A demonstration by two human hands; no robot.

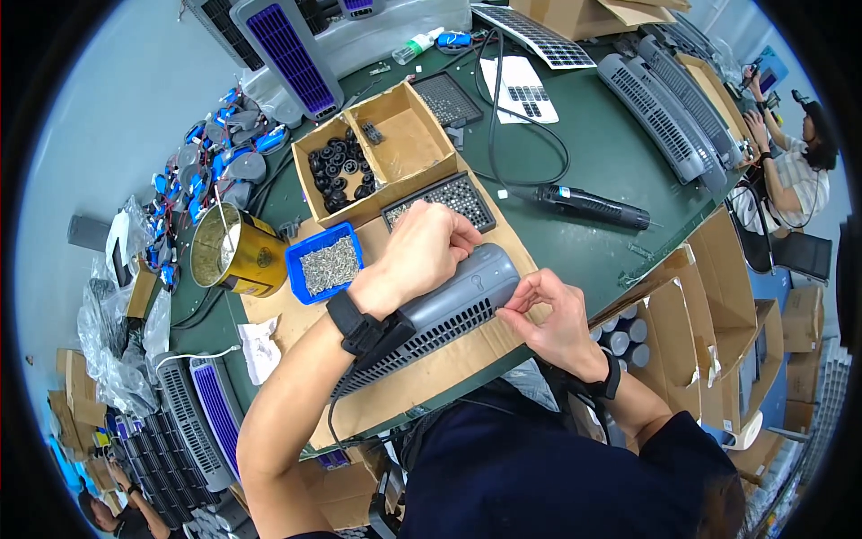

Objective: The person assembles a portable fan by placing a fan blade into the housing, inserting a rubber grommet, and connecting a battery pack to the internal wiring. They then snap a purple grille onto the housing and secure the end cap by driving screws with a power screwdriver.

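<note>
A grey slotted plastic housing [449, 310] lies slantwise on a cardboard sheet [377, 413] in front of me. My left hand [417, 247] reaches over its far side, fingers bent and thumb and fingertips together at the upper edge. Whatever is between them is too small to make out. At the housing's right end, my right hand [548, 319] pinches at the corner, and I cannot tell what its fingertips hold. Just beyond lies a black tray [486, 225] of small round metal parts. A blue tray [295, 284] of screws stands left of my left hand.
A divided cardboard box [417, 182] with black wheel-like parts stands behind the trays. Left of them is a yellow tin [260, 262]. A corded electric screwdriver [597, 207] lies to the right. More grey housings [651, 121] are stacked far right; open cartons [660, 350] stand beside the table.
</note>
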